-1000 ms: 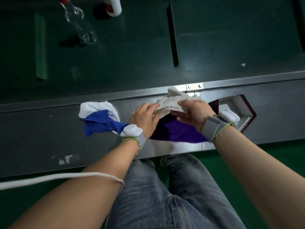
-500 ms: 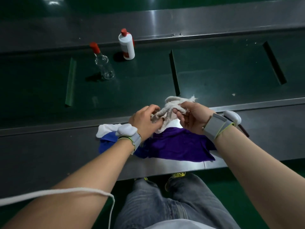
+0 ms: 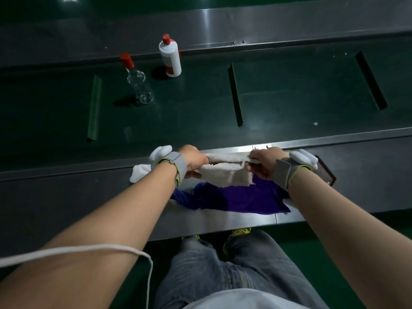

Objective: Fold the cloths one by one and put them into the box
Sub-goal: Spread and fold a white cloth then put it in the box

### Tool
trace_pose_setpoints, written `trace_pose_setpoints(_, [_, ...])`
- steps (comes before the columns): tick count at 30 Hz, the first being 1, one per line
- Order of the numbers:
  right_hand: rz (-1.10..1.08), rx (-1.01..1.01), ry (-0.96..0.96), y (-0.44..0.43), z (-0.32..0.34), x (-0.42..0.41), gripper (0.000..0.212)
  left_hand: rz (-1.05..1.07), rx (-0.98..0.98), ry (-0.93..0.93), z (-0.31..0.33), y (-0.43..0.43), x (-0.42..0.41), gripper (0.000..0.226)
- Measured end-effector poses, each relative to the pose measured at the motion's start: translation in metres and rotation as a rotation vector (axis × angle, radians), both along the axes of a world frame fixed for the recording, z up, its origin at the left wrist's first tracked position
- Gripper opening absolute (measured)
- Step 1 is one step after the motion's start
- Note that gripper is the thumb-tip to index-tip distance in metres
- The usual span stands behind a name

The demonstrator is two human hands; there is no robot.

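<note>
Cloths all look unfinished: the cream cloth (image 3: 225,175) hangs stretched above the ledge (image 3: 89,197), the left hand (image 3: 194,161) pinching 1 top corner and the right hand (image 3: 265,162) the other, its top edge seemingly doubled over. Beneath lie a purple cloth (image 3: 249,199), a blue cloth (image 3: 189,197) and a white cloth (image 3: 138,173), all loose. The box (image 3: 329,172) sits just behind the right wrist, its inside hidden; probably 4 cloths remain.
</note>
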State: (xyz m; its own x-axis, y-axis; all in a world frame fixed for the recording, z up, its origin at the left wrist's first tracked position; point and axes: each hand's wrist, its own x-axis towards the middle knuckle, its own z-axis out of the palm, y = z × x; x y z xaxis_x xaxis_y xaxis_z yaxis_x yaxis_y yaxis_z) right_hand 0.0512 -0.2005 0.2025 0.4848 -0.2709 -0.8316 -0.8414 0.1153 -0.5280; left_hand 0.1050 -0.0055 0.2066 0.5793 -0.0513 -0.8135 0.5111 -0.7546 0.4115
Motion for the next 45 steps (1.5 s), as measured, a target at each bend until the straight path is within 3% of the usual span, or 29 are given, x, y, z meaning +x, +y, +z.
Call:
trace_pose_setpoints(2, [0.004, 0.006, 0.018, -0.002, -0.003, 0.001, 0.014, -0.080, 0.045, -0.030, -0.002, -0.002, 0.004, 0.012])
trace_pose_setpoints(6, [-0.018, 0.067, 0.056, 0.000, -0.011, 0.001, 0.007, -0.370, 0.330, -0.259, 0.000, -0.005, 0.011, 0.016])
trace_pose_setpoints(11, [-0.028, 0.068, 0.068, 0.001, -0.016, 0.001, 0.009, -0.461, 0.351, -0.283, 0.005, -0.012, 0.012, 0.019])
trace_pose_setpoints(16, [-0.066, 0.050, 0.048, -0.002, -0.020, 0.005, 0.015, -0.374, 0.280, -0.246, 0.001, -0.012, 0.013, 0.023])
trace_pose_setpoints(21, [-0.079, -0.027, -0.009, -0.010, -0.028, 0.017, 0.017, -0.094, 0.123, -0.547, -0.007, -0.009, 0.020, 0.015])
trace_pose_setpoints(26, [-0.163, -0.117, -0.077, -0.013, -0.036, 0.009, 0.008, -0.026, -0.068, -0.749, -0.028, -0.007, -0.003, 0.032])
trace_pose_setpoints(30, [-0.188, -0.170, -0.005, -0.006, -0.080, -0.031, 0.005, 0.044, -0.069, -0.585, -0.079, -0.001, -0.054, 0.029])
trace_pose_setpoints(37, [0.015, 0.082, 0.457, -0.006, -0.187, -0.121, 0.017, 0.008, 0.019, -0.190, -0.172, 0.017, -0.139, 0.027])
trace_pose_setpoints(41, [-0.194, -0.208, 0.281, 0.001, -0.193, -0.120, 0.025, 0.028, 0.009, -0.211, -0.175, 0.015, -0.130, 0.020])
trace_pose_setpoints(43, [-0.241, -0.199, 0.139, 0.001, -0.189, -0.106, 0.011, 0.052, 0.044, -0.279, -0.179, 0.007, -0.112, 0.014])
trace_pose_setpoints(45, [-0.278, -0.106, 0.098, -0.002, -0.188, -0.094, 0.017, 0.087, 0.087, -0.313, -0.186, -0.002, -0.094, 0.015])
